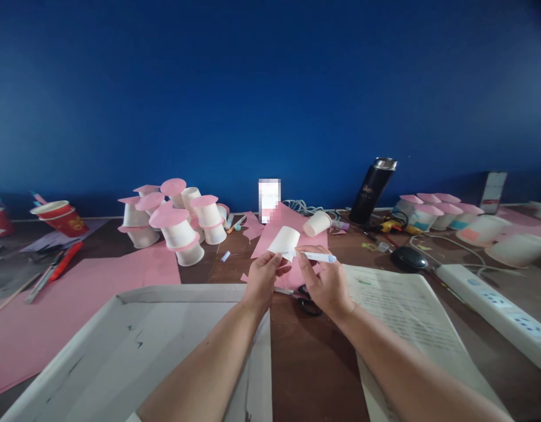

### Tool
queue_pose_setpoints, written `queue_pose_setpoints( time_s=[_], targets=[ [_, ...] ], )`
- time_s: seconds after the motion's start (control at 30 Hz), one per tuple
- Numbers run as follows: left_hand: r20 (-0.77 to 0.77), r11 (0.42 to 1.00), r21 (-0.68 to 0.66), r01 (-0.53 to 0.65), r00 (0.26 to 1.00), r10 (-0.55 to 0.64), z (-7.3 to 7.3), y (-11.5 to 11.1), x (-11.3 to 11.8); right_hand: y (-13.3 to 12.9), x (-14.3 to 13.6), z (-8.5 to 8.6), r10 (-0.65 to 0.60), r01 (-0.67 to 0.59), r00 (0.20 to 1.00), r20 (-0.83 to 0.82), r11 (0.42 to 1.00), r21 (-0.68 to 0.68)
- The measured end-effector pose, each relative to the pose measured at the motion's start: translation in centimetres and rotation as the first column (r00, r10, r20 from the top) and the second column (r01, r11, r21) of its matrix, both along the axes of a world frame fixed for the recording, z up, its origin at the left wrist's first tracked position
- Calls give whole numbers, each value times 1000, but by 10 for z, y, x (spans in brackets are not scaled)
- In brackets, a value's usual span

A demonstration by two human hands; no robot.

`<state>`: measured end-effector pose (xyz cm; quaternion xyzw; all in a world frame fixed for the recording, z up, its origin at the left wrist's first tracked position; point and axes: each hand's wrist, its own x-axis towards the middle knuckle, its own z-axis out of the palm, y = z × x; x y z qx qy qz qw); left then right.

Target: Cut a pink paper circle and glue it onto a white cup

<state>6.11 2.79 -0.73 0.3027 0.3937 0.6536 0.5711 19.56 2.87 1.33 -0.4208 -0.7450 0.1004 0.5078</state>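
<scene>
A white paper cup (285, 239) is tilted in front of me, with my left hand (264, 272) closed on its lower left edge. In my right hand (322, 280) is a white marker (318, 257) with a pale blue end, pinched between the fingers. The marker's other end meets the cup's lower edge; whether it touches I cannot tell. Another paper cup (317, 224) lies tipped just behind, on pink paper (270, 234). Below my hands, the black handles of scissors (309, 305) show in part. A small pale cap (225, 256) lies to the left.
Stacked cups with pink paper tops (173, 220) stand at left. A box cutter (46, 278) rests on pink sheets (98, 275). Nearer are a white tray-like box (164, 334) and printed paper (402, 310). At right are a black flask (371, 190), mouse (408, 258) and power strip (494, 310).
</scene>
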Motion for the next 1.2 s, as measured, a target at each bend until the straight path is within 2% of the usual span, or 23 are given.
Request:
queue_pose_setpoints(
  time_s=[0.23, 0.37, 0.5, 0.67, 0.83, 1.03, 1.2],
  targets=[
    [22, 1000, -4, -13, 1000, 13, 2, 0, -1, 0, 0, -1, 1, -1, 1000, 27, 1000, -3],
    [13, 1000, -1, 10, 1000, -10, 4, -1, 0, 0, 0, 1, 55, -55, 998, 8, 997, 53],
    [15, 1000, -5, 21, 1000, -21, 4, -1, 1, 0, 0, 1, 38, -39, 999, 12, 995, 93],
    [6, 1000, -7, 7, 1000, -7, 4, -1, 1, 1, 0, 0, 58, -60, 998, 34, 996, 60],
    [-24, 1000, 10, 14, 1000, -13, 3, -1, 0, 1, 1, -1, 29, -32, 999, 34, 995, 91],
    [-42, 1000, 10, 15, 999, -15, 2, -2, -1, -1, 0, 0, 90, -93, 995, 49, 994, 61],
    [-57, 1000, -8, -4, 998, 3, 3, -1, -1, 3, 3, 1, -8, 7, 1000, 6, 993, 120]
  ],
)
